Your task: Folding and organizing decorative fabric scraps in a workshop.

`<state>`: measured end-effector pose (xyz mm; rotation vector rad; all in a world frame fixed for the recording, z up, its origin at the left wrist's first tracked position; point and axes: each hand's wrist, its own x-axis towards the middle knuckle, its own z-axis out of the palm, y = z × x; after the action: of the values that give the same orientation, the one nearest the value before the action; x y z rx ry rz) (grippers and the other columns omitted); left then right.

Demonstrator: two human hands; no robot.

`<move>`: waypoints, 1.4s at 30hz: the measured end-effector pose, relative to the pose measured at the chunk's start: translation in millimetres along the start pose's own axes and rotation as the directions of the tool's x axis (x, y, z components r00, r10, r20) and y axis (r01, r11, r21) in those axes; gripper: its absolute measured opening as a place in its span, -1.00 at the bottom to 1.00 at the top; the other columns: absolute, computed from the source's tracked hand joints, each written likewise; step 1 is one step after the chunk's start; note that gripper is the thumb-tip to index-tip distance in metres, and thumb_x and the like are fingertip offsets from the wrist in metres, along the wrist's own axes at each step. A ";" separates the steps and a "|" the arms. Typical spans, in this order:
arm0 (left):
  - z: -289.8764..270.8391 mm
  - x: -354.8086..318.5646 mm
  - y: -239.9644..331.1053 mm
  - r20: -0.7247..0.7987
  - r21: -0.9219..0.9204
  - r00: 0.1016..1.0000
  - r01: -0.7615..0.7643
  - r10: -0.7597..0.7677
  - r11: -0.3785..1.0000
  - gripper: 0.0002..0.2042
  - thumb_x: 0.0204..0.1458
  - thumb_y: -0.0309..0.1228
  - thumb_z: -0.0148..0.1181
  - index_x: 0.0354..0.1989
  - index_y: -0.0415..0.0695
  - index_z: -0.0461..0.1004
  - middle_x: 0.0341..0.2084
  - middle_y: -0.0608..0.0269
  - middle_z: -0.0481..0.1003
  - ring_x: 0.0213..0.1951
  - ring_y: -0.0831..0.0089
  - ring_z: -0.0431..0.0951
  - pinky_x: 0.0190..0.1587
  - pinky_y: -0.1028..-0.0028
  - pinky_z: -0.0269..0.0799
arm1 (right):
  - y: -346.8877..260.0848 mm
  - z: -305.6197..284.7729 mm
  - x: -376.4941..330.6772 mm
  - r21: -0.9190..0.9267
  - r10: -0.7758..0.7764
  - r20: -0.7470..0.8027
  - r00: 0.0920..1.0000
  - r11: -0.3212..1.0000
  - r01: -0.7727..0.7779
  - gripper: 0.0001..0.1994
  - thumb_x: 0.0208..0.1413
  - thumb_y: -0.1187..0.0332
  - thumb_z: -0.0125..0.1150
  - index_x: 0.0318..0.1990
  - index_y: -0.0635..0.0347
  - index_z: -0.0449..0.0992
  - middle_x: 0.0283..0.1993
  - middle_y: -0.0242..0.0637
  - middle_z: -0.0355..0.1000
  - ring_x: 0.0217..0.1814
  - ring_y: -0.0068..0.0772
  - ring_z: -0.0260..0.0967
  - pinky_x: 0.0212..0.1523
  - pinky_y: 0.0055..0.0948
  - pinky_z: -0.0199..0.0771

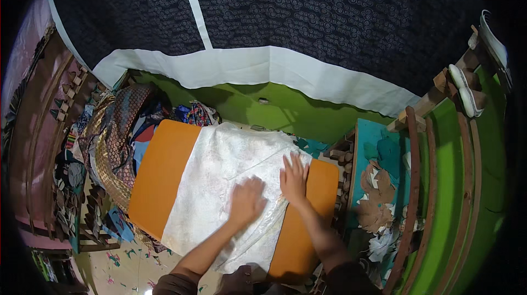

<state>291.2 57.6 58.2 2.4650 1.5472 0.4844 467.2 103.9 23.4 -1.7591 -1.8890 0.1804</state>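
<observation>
two hands, left hand (246,200) and right hand (294,177), press flat and open on one white cloth (219,185) covering one orange board (159,177).

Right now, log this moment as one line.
left hand: flat on white cloth | right hand: flat on cloth edge | cloth: spread over orange board | nothing gripped

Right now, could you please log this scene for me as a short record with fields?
Left hand: flat, palm down on the white cloth
Right hand: flat, fingers spread, at the cloth's right edge
White cloth: draped across the orange board
Left of the board: heap of patterned fabrics
Right of the board: fabric scraps on a teal surface
Behind: dark patterned cloth with a white border
</observation>
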 end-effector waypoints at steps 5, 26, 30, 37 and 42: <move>7.7 -67.7 -0.1 0.191 -0.029 0.964 -0.184 0.186 0.983 -0.45 -0.03 -0.03 -0.06 0.15 0.05 0.13 0.14 0.10 0.11 0.14 0.19 0.13 0.10 0.01 -0.03 | -39.3 0.4 -73.2 -0.104 0.028 0.191 0.981 0.995 -0.008 -0.53 0.05 0.24 -0.08 0.14 0.16 0.16 0.24 -0.04 -0.05 0.31 -0.03 -0.20 0.18 0.15 -0.26; -76.3 -301.6 -171.4 0.165 0.148 0.957 -0.265 0.240 0.953 -0.49 -0.02 -0.14 -0.06 0.15 0.07 0.14 0.17 0.09 0.04 0.18 0.13 0.04 0.15 0.06 -0.09 | -226.8 5.6 -325.1 -0.244 0.250 0.146 0.957 0.947 -0.210 -0.50 0.05 0.19 -0.10 0.17 0.10 0.12 0.27 -0.05 -0.10 0.32 -0.06 -0.21 0.22 0.00 -0.21; -82.9 -332.2 -177.4 0.141 0.157 0.968 -0.229 0.208 0.961 -0.49 -0.04 -0.16 -0.04 0.15 0.06 0.14 0.17 0.07 0.03 0.17 0.13 0.05 0.15 0.09 -0.06 | -228.5 -8.5 -358.9 -0.183 0.366 -0.023 0.930 0.913 -0.364 -0.48 0.01 0.27 -0.03 0.14 0.24 0.11 0.19 0.07 -0.05 0.26 -0.03 -0.12 0.19 -0.03 -0.14; -72.7 -387.9 -171.7 0.068 0.120 0.985 -0.166 0.159 0.979 -0.51 -0.09 -0.23 0.02 0.07 -0.09 0.21 0.12 0.02 0.10 0.14 0.12 0.10 0.13 0.12 -0.03 | -234.6 -6.5 -405.9 -0.097 0.485 -0.097 0.869 0.864 -0.494 -0.55 -0.02 0.33 -0.01 0.05 0.32 0.19 0.00 -0.05 0.17 0.09 -0.06 0.05 0.07 -0.19 0.08; -56.0 -419.7 -168.8 0.142 -0.096 0.989 -0.031 0.045 0.995 -0.53 -0.11 -0.26 0.06 -0.01 -0.21 0.23 -0.02 0.01 0.26 0.01 0.15 0.27 0.02 0.19 0.17 | -240.5 -2.4 -434.1 -0.092 0.481 0.005 0.877 0.873 -0.479 -0.60 0.02 0.32 -0.04 0.02 0.32 0.23 -0.03 -0.06 0.19 0.07 -0.08 0.08 0.05 -0.21 0.11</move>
<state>-39.5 -246.9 -17.7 2.4053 1.3922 0.3665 254.2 -344.0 5.5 -2.2746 -1.4576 0.3082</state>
